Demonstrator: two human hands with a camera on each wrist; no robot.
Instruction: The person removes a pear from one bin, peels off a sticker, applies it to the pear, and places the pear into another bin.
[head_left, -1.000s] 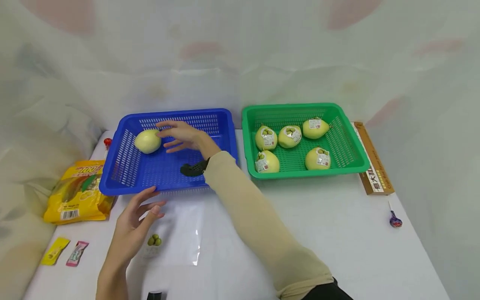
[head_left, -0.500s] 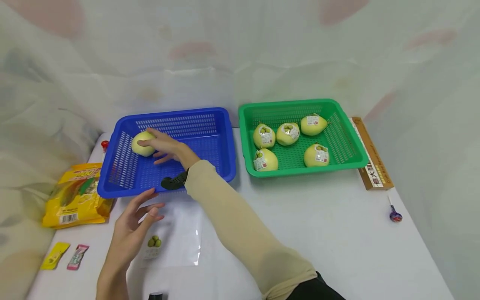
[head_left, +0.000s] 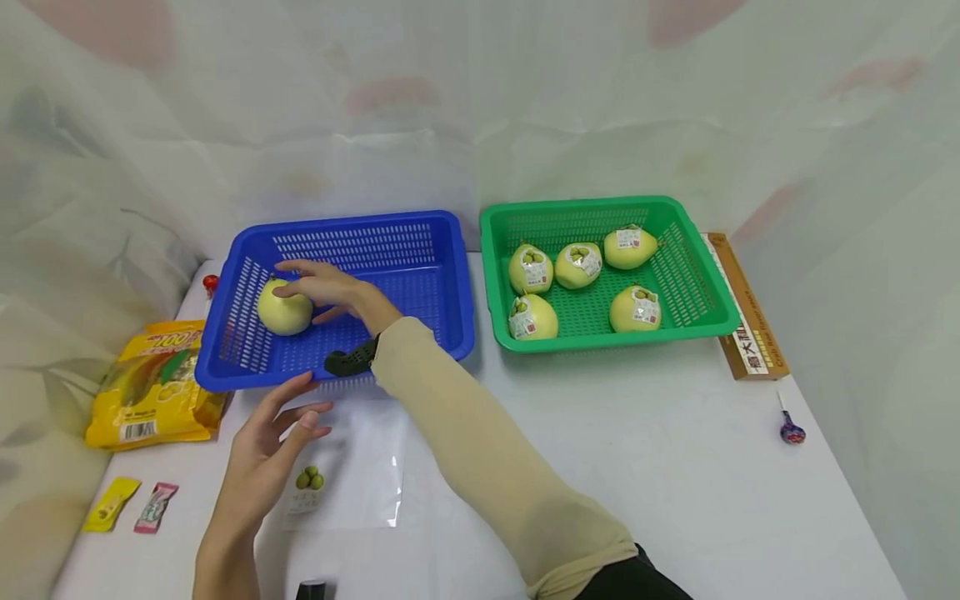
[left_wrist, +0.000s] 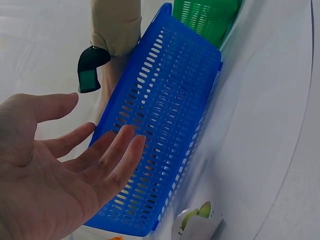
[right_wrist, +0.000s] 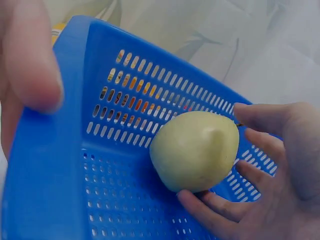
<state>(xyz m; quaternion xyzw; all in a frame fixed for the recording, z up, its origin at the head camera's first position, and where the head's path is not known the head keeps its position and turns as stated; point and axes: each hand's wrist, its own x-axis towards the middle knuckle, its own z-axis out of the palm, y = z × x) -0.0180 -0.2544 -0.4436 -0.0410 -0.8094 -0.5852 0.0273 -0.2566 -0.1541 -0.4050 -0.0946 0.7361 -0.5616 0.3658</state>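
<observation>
In the head view, my right hand (head_left: 326, 287) reaches into the left part of the blue basket (head_left: 442, 333) and holds a pale yellow pear (head_left: 285, 310). The right wrist view shows its fingers and thumb curled around one side of the smooth pear (right_wrist: 195, 150), near the stem. My left hand (head_left: 262, 458) is at the basket's front rim, fingers spread and loosely bent, a fingertip on or close to the rim. Nothing is held in it. A clear plastic sheet or bag (head_left: 367, 475) with a printed fruit label lies beside it on the table.
A green basket (head_left: 615, 340) with several labelled pears (head_left: 635, 309) stands right of the blue one. Around lie a yellow snack bag (head_left: 161, 392), two small wrapped sweets (head_left: 156, 507), a red lollipop (head_left: 211, 283), a brown box (head_left: 750, 317) and a purple lollipop (head_left: 791, 430).
My right hand has moved left onto the pear and taken hold of it. The pear has shifted slightly toward me and turned, stem now upward. The left hand stays in place.
</observation>
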